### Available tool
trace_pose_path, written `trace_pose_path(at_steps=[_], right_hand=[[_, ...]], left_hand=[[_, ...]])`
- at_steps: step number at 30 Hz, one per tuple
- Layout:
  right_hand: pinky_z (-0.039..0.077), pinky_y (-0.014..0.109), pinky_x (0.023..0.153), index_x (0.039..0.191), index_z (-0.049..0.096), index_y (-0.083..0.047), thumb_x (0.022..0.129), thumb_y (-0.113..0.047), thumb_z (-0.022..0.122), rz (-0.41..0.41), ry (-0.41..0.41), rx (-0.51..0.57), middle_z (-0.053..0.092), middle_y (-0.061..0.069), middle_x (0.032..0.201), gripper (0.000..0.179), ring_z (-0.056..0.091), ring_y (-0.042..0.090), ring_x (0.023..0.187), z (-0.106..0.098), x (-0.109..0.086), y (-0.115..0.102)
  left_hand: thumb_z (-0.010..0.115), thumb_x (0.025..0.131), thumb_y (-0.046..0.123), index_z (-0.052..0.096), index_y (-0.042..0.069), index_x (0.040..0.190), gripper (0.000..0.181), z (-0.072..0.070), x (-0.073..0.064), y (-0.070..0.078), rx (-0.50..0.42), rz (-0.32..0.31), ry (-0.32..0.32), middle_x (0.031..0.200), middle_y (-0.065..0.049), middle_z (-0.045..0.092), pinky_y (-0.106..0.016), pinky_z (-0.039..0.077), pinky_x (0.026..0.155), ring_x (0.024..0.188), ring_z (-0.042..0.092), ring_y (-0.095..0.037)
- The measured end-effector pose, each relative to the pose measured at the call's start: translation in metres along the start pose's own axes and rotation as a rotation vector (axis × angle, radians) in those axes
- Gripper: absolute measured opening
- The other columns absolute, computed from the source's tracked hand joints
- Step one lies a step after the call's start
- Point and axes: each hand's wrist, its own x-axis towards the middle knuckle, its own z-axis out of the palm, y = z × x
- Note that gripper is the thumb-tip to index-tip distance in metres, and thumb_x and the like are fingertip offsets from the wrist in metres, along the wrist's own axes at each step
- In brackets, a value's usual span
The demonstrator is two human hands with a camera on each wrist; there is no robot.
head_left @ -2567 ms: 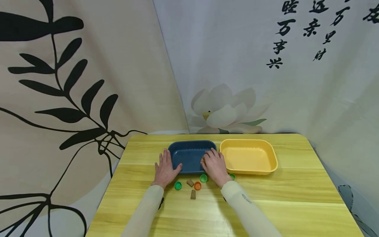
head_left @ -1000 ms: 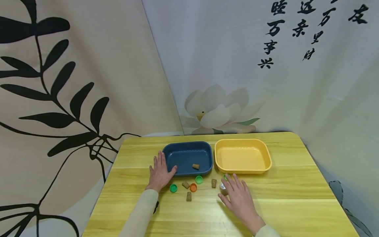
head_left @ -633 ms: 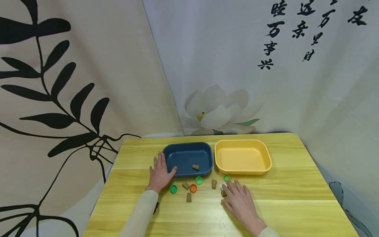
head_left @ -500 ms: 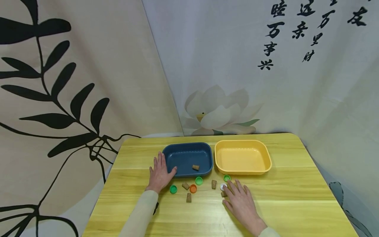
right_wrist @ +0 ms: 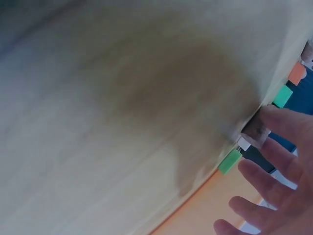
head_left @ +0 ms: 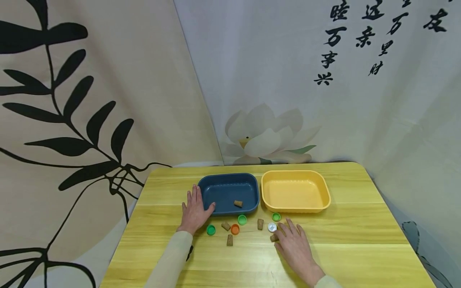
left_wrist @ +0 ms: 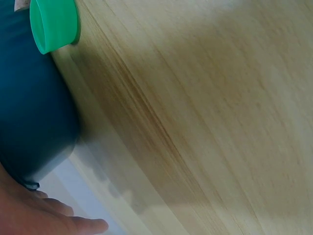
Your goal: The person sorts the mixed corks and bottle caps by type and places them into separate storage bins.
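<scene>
My left hand (head_left: 195,212) rests against the left end of the blue tray (head_left: 216,178), fingers straight along its outside and thumb by the front rim. In the left wrist view, part of that hand (left_wrist: 29,213) shows beside the tray's blue wall (left_wrist: 44,107). To the front right, my right hand (head_left: 296,248) has a cork (head_left: 274,237) at its fingertips; the right wrist view shows thumb and index finger pinching this cork (right_wrist: 257,128) low over the table. Another cork (head_left: 238,203) lies inside the blue tray.
A yellow tray (head_left: 295,209) stands right of the blue one. In front lie green caps (head_left: 242,219), an orange cap (head_left: 235,229), a white cap (head_left: 272,227) close to my right fingers, and several corks (head_left: 229,240). A curtain hangs behind the wooden table (head_left: 353,240).
My right hand has left the blue tray, where a cork now lies, and come to another cork at the front right. Its fingers have closed on that cork, uncovering the white cap. My left hand stays.
</scene>
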Motion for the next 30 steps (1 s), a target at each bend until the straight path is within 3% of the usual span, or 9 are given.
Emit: trace_pose_path(at_steps=[8, 19, 26, 30], right_hand=[[0.044, 0.067, 0.104, 0.11, 0.075, -0.012, 0.079, -0.022, 0.089, 0.008, -0.011, -0.012, 0.068, 0.012, 0.129, 0.035, 0.054, 0.044, 0.133, -0.002, 0.001, 0.001], [0.049, 0.066, 0.097, 0.104, 0.072, -0.013, 0.08, -0.022, 0.089, -0.059, 0.193, 0.044, 0.07, 0.013, 0.123, 0.031, 0.058, 0.045, 0.128, -0.003, 0.011, -0.001], [0.048, 0.064, 0.1, 0.104, 0.074, -0.013, 0.085, -0.026, 0.086, -0.004, 0.176, 0.079, 0.07, 0.012, 0.126, 0.026, 0.056, 0.042, 0.132, -0.009, 0.027, -0.007], [0.047, 0.063, 0.103, 0.106, 0.075, -0.013, 0.087, -0.026, 0.086, 0.022, 0.18, 0.111, 0.069, 0.012, 0.128, 0.025, 0.053, 0.041, 0.136, -0.013, 0.039, -0.012]], left_hand=[[0.055, 0.099, 0.06, 0.006, -0.001, 0.165, 0.103, 0.001, 0.0, 0.001, -0.002, -0.004, -0.01, 0.173, -0.018, 0.001, -0.077, 0.016, 0.114, 0.156, 0.006, -0.046], [0.055, 0.099, 0.06, 0.006, -0.001, 0.165, 0.102, 0.001, 0.0, -0.002, 0.006, 0.001, -0.001, 0.173, -0.018, -0.001, -0.077, 0.016, 0.115, 0.157, 0.007, -0.045], [0.056, 0.098, 0.059, 0.012, -0.004, 0.164, 0.101, 0.002, -0.001, -0.002, -0.004, 0.023, 0.03, 0.172, -0.021, 0.006, -0.079, 0.015, 0.113, 0.156, 0.01, -0.046], [0.052, 0.099, 0.064, 0.01, -0.003, 0.164, 0.102, 0.0, -0.002, -0.001, 0.009, 0.03, 0.014, 0.173, -0.02, 0.002, -0.078, 0.013, 0.114, 0.157, 0.008, -0.043]])
